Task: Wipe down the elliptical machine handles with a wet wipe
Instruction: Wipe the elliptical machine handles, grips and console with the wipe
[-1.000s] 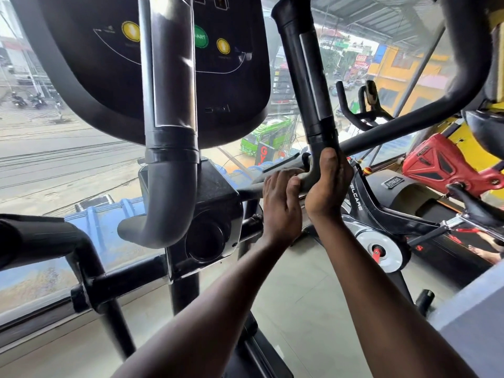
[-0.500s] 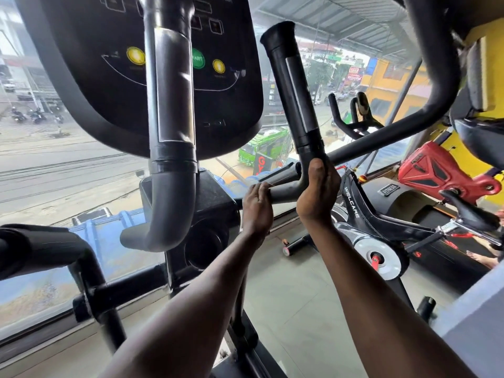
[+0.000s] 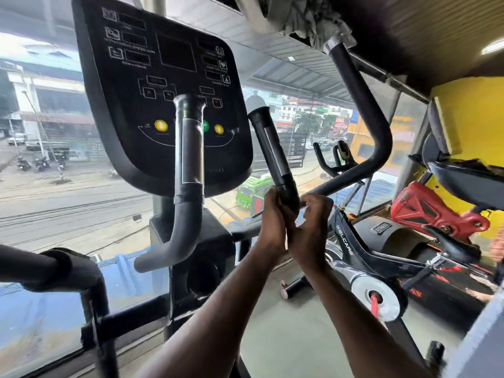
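Observation:
The elliptical's right inner handle [image 3: 272, 151] is a black upright grip with a grey sensor strip. It stands right of the console [image 3: 152, 77]. My left hand [image 3: 272, 225] grips its lower end from the left. My right hand [image 3: 311, 230] curls its fingers round the same lower end from the right, where the handle meets the long swing arm [image 3: 377, 137]. The two hands touch. No wet wipe shows in either hand; the palms are hidden. The left inner handle [image 3: 189, 151], wrapped in grey, rises in front of the console.
A padded left swing arm [image 3: 41, 268] crosses the lower left. Behind the glass window [image 3: 54, 203] lies a street. An exercise bike [image 3: 362, 257] and a red machine [image 3: 425, 211] stand to the right on the tiled floor [image 3: 286, 336].
My left hand has left the horizontal bar and closed on the upright handle's base. My right hand has shifted to the handle's right side. The view has tilted upward.

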